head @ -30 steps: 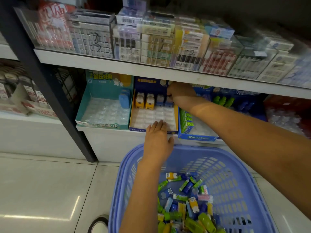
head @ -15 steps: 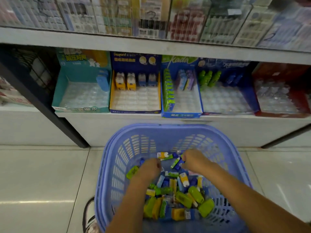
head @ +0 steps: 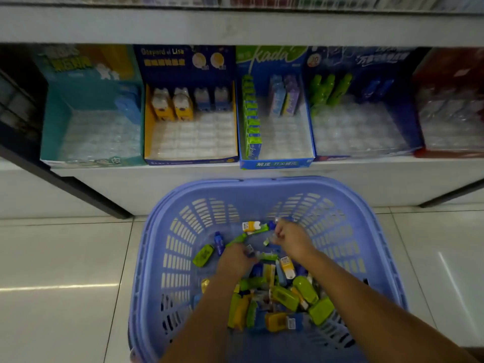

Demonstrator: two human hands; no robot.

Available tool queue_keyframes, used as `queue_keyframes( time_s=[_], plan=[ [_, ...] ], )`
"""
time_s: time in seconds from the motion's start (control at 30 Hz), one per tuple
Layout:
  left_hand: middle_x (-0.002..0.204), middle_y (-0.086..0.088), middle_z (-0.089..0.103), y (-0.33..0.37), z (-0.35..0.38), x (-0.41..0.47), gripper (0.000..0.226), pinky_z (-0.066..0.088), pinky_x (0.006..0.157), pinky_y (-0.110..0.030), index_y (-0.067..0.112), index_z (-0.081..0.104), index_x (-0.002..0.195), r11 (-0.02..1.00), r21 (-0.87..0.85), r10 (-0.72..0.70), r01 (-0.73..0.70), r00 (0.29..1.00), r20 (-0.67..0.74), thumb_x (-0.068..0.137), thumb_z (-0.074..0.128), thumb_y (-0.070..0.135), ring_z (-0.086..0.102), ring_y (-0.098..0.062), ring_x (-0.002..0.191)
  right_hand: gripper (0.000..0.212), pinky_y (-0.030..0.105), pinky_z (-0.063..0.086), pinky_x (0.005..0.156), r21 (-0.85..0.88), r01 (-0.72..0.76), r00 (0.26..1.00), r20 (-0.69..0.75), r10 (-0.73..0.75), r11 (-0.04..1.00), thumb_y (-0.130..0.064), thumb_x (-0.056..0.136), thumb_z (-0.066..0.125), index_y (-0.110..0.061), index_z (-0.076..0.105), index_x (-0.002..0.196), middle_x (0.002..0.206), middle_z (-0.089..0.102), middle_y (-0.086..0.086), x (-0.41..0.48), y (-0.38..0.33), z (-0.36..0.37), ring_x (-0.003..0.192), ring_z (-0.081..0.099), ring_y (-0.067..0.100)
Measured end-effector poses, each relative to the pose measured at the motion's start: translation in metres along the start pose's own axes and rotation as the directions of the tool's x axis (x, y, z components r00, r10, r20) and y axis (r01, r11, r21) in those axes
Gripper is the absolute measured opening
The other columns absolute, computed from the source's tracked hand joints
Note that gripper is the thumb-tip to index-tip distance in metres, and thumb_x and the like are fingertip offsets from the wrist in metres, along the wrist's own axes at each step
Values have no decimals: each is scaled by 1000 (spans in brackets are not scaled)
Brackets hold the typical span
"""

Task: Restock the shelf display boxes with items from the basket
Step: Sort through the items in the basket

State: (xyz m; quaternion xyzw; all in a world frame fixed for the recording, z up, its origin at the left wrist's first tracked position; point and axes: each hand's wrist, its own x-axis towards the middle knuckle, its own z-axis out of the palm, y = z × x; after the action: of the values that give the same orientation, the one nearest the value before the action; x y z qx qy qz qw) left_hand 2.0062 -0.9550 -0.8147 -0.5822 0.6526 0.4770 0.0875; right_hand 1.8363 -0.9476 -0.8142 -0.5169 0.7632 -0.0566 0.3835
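Reaching into the slotted lavender plastic basket [head: 162, 258] at six o'clock, we have our left hand [head: 235, 259] and right hand [head: 292, 241] close together, fingers curled down among the small green, yellow and blue wrapped packets [head: 285, 297]; whether either grips one we cannot tell. The packets look light, stiff and slick, so we judge a pinch across the narrow sides best. The part-filled yellow-and-blue cardboard display box [head: 148, 127] sits on the shelf at twelve o'clock, well apart.

The basket [head: 167, 231] is light purple with slots (little holes). Inside it lie green, yellow and blue items [head: 284, 297].
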Motion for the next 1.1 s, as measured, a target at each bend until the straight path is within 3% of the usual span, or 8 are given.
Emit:
queue_keyframes(
  time_s=[0.17,0.3,0.5,0.77,0.87,0.97,1.03,1.1],
  plan=[
    [78,-16,60,3,-22,7,13,48,67,-39,6,58,87,917,-386,62,-105,991,-121,91,62,17,57,-25,73,10,22,52,69,372,49,987,126,-103,927,-19,84,70,-16,65,92,95,71,10,10,-39,6,74,64,13],
    [74,-24,56,-20,-52,5,13,51,68,-44,0,53,78,858,-509,-189,75,966,-177,89,56,6,56,-31,70,23,30,49,83,6,188,971,151,-187,982,-14,84,66,-6,67,105,108,67,14,15,-50,31,99,63,26],
    [41,-3,54,-19,-83,-15,48,31,30,-13,7,62,69,758,-631,-307,165,944,-123,94,47,45,44,-8,25,26,33,44,68,-448,351,926,295,-234,823,-27,90,56,-8,59,106,110,61,17,11,-60,60,99,60,33],
    [45,-4,54,-6,-100,-42,40,34,38,-21,11,57,58,650,-753,-270,99,957,-107,90,44,32,44,-19,37,14,36,49,73,-535,371,918,333,-214,759,-14,87,59,-6,57,99,91,60,15,-5,-82,40,90,61,30],
    [46,-6,53,0,-112,-52,43,34,39,-21,10,57,59,644,-761,-229,76,969,-97,92,41,32,44,-18,39,29,33,49,73,-251,352,931,197,-309,902,-19,86,64,-8,57,112,102,65,13,-24,-86,23,90,62,28],
    [59,-13,56,4,-127,-66,41,40,44,-25,6,56,63,685,-729,-151,20,982,-114,92,41,30,49,-24,51,20,22,46,57,365,246,953,80,-293,898,-18,94,54,-19,57,114,83,63,8,-55,-108,-4,66,60,19],
    [70,-14,59,7,-139,-78,33,42,48,-26,8,57,74,698,-716,-69,-34,991,-114,93,44,31,53,-25,57,17,19,41,45,802,72,955,116,-273,592,-12,96,45,-20,56,108,78,58,5,-73,-125,-27,51,52,13],
    [69,-6,61,16,-154,-90,31,41,43,-23,13,60,78,675,-730,19,-106,992,-127,95,46,34,56,-19,56,17,19,38,41,970,-48,937,127,-326,239,-8,91,48,-17,55,104,88,56,6,-90,-143,-52,47,49,12]
  ],
)
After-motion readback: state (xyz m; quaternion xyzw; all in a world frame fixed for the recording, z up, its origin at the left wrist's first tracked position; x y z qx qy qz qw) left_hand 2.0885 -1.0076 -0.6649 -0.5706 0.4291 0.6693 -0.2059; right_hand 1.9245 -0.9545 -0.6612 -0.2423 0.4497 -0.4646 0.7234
